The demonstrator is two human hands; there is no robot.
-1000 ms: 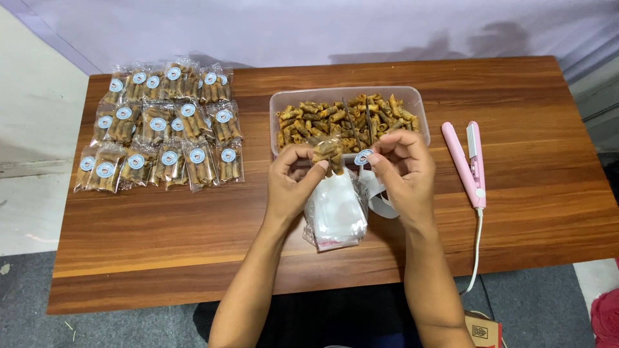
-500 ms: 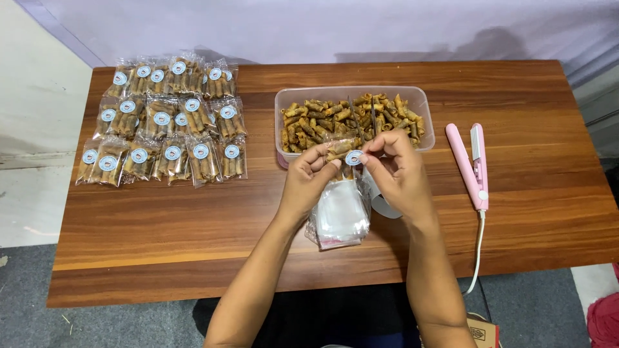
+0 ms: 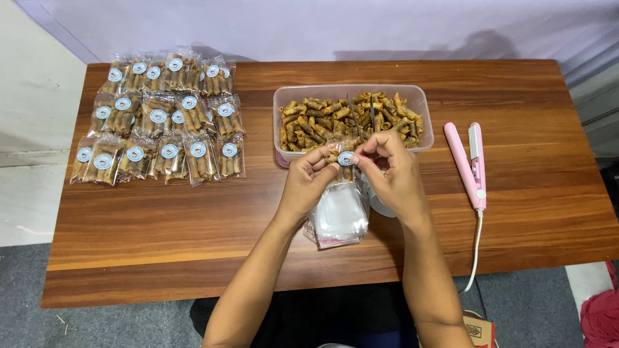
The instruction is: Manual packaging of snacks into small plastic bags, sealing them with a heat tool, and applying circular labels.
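Both my hands hold one small clear packet of brown snack rolls (image 3: 343, 161) with a round blue-and-white sticker on it, just in front of the clear plastic tub (image 3: 419, 96). My left hand (image 3: 308, 183) grips its left side; my right hand (image 3: 390, 174) pinches its right side. The tub is filled with loose brown snack rolls (image 3: 335, 116), and metal tongs (image 3: 356, 116) lie in it. A stack of empty clear bags (image 3: 338, 216) lies on the table under my hands.
Several filled, stickered packets (image 3: 161, 119) lie in rows at the table's back left. A pink handheld heat sealer (image 3: 469, 164) with a white cord (image 3: 476, 251) lies to the right. The wooden table (image 3: 161, 232) stands against a pale wall.
My hands have drawn together on the packet, and the round sticker now sits on its front. The view has shifted slightly.
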